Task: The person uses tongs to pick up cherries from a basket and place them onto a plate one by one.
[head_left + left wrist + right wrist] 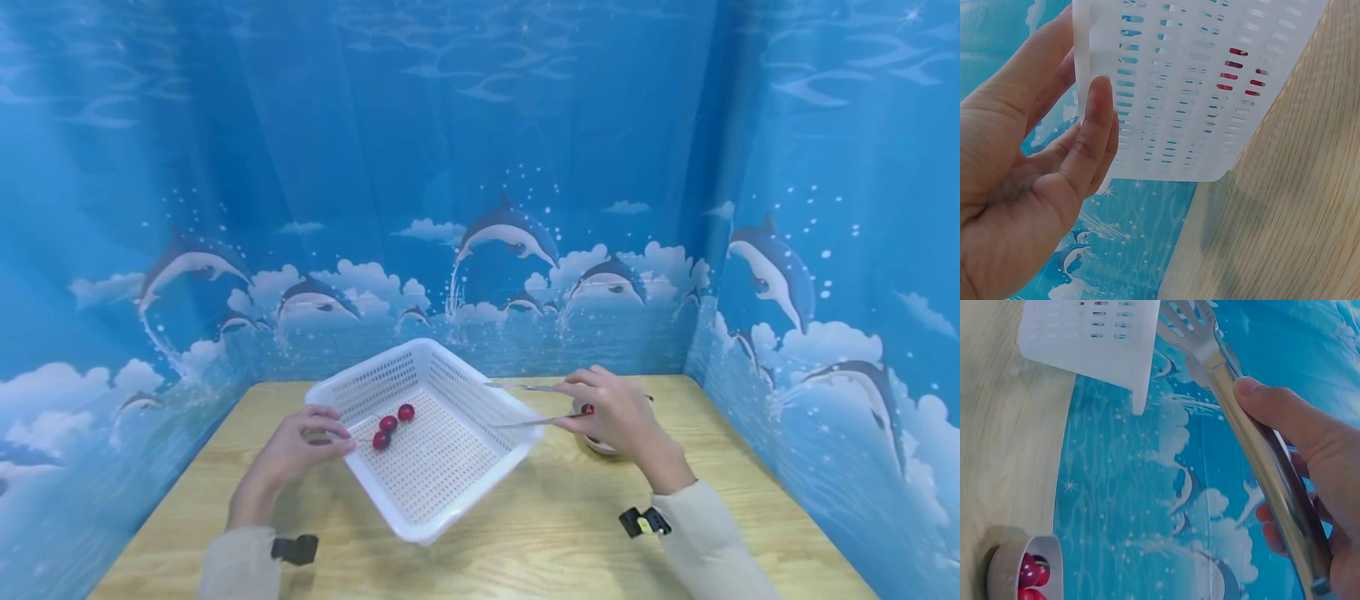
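Basket (442, 450) sat mid-bench, tilted, left hand (300, 446) gripping its left rim. Right hand (618, 417) held tongs (525, 421) closed-fisted, tips open over right rim. Risk: tilt could roll cherries (390, 425) around; tongs could knock bowl (600, 443) beneath right hand.

A pale wood-grain worktop (540, 533) carries everything, boxed in on three sides by blue dolphin-print curtains. A white perforated basket (450, 467) sits on it tilted, its near corner down on the wood and its left side raised. To the right stands a small bowl (600, 444) holding red fruits.
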Demonstrator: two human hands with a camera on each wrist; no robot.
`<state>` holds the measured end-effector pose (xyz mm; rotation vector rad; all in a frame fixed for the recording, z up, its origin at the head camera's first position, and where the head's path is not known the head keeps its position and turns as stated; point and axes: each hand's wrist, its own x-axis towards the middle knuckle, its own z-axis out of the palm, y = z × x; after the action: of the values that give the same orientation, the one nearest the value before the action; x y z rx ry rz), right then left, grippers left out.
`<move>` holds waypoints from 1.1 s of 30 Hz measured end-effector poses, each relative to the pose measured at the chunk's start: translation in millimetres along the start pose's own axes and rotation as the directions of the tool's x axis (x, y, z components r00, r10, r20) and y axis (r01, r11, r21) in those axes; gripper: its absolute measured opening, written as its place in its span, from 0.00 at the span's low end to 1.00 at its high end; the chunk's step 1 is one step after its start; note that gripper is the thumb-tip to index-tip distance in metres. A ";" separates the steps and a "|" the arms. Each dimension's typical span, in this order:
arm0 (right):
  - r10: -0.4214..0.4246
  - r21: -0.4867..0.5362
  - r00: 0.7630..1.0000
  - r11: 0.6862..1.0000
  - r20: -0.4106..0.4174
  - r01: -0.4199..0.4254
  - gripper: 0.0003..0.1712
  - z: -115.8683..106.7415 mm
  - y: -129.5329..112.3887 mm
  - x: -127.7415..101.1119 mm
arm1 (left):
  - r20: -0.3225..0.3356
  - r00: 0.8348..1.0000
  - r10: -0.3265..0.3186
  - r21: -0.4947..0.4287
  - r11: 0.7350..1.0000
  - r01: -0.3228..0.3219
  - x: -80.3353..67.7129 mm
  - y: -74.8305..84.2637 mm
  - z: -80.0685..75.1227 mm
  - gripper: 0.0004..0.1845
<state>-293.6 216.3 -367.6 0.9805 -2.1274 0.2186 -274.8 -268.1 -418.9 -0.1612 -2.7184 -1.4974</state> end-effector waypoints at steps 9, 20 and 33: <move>-0.066 0.022 0.990 0.998 0.128 0.064 0.25 19.6 -7.3 42.0 | 0.000 1.000 0.006 -0.020 1.000 -0.006 0.3 -2.5 -0.4 0.16; -0.084 -0.001 0.945 0.996 0.316 0.089 0.21 46.1 -27.1 102.3 | 0.008 1.000 0.027 -0.039 0.999 -0.027 0.6 -4.0 -1.2 0.16; -0.035 -0.023 0.847 0.998 0.531 0.056 0.21 83.7 -51.3 149.0 | 0.006 1.000 0.005 -0.034 0.999 -0.005 2.6 -2.4 -1.0 0.16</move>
<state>-366.4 58.4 -327.8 1.1674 -2.5899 -0.1395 -277.6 -270.0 -420.2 -0.1741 -2.6967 -1.5449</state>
